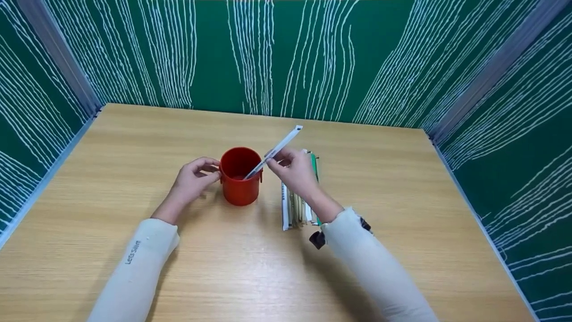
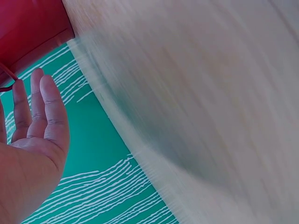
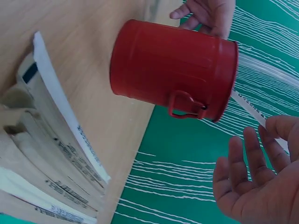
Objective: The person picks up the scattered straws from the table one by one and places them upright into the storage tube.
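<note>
A red cup (image 1: 241,192) with small side handles stands upright on the table. My left hand (image 1: 193,181) is at its left side, thumb and index finger on the handle there; in the left wrist view the other fingers of the left hand (image 2: 42,126) are extended. My right hand (image 1: 295,172) pinches a slim white paper-wrapped stick (image 1: 283,142) between thumb and index finger. The stick leans with its lower end inside the cup's mouth; print shows on the wrapped stick (image 3: 248,107) in the right wrist view. The cup's inside bottom is hidden.
Right of the cup, partly under my right forearm, lies a bundle of wrapped sticks (image 1: 297,212), in white, brown and green. The wooden table (image 1: 232,273) meets green panels (image 1: 214,53) with white wavy lines at the back and sides.
</note>
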### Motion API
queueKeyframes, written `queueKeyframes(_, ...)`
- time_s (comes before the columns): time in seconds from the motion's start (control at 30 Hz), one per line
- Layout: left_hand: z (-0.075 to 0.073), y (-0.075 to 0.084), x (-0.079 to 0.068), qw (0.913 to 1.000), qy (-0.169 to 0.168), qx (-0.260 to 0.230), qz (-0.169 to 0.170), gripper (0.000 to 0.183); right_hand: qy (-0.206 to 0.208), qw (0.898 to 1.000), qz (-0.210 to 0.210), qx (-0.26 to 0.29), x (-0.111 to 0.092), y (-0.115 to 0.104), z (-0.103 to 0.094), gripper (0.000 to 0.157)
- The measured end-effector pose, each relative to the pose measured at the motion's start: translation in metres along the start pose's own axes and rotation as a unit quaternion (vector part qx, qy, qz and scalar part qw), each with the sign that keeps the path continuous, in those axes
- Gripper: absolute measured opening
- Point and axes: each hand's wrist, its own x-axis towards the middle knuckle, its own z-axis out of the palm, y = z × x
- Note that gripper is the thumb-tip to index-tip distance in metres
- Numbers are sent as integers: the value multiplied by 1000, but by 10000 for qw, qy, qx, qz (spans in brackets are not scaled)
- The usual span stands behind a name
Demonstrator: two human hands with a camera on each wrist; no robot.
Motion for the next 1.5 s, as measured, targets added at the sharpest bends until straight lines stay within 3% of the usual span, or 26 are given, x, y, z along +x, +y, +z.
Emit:
queueKeyframes(0.4, 0, -2, 2, 9999, -3, 67, 96, 31, -130, 9997, 195, -63, -1, 10, 6, 11)
queueKeyframes(0.7, 2, -3, 0, 10000, 8, -11, 33, 30, -173, 9990, 378, 170, 1, 31, -17, 18)
queueKeyframes(1.1, 0, -1, 1, 10000, -33, 1, -26, 27, -168, 9935, 1056, -386, 6, 59, -53, 25)
queueKeyframes(1.33, 1, -1, 2, 9997, 18, -49, 219, 29, -291, 9859, 1383, -892, 6, 82, -64, 32)
queueKeyframes(1.5, 0, -1, 3, 9999, -18, -14, 161, 30, -473, 9759, 1724, -1250, 5, 94, -70, 36)
